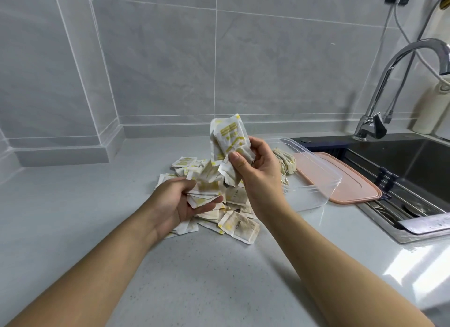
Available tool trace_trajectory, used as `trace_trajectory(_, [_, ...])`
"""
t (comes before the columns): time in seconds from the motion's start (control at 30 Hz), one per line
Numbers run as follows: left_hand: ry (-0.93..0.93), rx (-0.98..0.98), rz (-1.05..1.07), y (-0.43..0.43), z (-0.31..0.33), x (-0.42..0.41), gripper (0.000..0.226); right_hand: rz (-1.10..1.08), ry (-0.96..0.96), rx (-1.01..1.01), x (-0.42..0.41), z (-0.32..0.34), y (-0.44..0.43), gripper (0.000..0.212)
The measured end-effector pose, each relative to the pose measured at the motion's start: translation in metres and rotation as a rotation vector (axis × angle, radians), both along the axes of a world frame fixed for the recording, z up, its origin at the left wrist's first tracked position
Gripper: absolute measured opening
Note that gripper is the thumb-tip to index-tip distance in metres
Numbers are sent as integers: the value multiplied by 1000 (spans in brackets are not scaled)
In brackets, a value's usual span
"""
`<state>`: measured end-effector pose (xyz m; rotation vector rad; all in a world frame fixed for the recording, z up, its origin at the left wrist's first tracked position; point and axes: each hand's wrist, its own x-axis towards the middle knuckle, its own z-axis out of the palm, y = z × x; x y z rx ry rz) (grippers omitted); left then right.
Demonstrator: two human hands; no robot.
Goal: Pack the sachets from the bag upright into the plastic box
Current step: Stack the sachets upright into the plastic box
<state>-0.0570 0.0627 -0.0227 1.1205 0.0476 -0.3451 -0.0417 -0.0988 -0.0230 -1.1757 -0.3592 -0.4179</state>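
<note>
Leftmost, the left hand (180,200) curled its fingers round a few sachets (207,190) above the loose pile (238,225) on the counter (97,204). Beside it, the right hand (258,173) clamped a raised bundle (230,136). Further right, the plastic box (314,195) held an upright row (286,162), with the pink lid (358,187) just beyond.

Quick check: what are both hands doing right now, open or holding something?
Left hand: grips a few white-and-yellow paper sachets above the loose pile.
Right hand: grips an upright bundle of the same sachets.
</note>
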Motion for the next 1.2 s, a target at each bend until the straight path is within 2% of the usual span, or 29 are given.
trace_trajectory(0.17, [-65,-45,0,3,1,2,34,-104,110,-249,4,-12,1,25])
trace_trajectory(0.37, [-223,169,214,3,-11,9,21,-134,162,-458,4,-15,2,15])
trace_trajectory(0.53, [-409,317,257,4,-13,7,15,-146,136,-678,-1,-16,3,12])
trace_trajectory(0.63, [-490,432,307,4,-14,6,11,-120,124,-811,-1,-20,8,23])
trace_trajectory(0.77, [-529,533,444,8,-15,10,12,-105,180,-820,2,-21,7,22])
trace_trajectory(0.87, [-556,582,467,16,-15,13,10,-93,218,-742,3,-18,1,18])
trace_trajectory(0.93, [-594,633,410,18,-16,13,11,-74,223,-678,3,-17,-1,19])
trace_trajectory(1.1, [-622,614,230,11,-15,8,13,2,268,-635,2,-20,-2,11])
trace_trajectory(1.2, [-602,650,177,10,-16,8,23,39,305,-646,1,-19,-2,17])
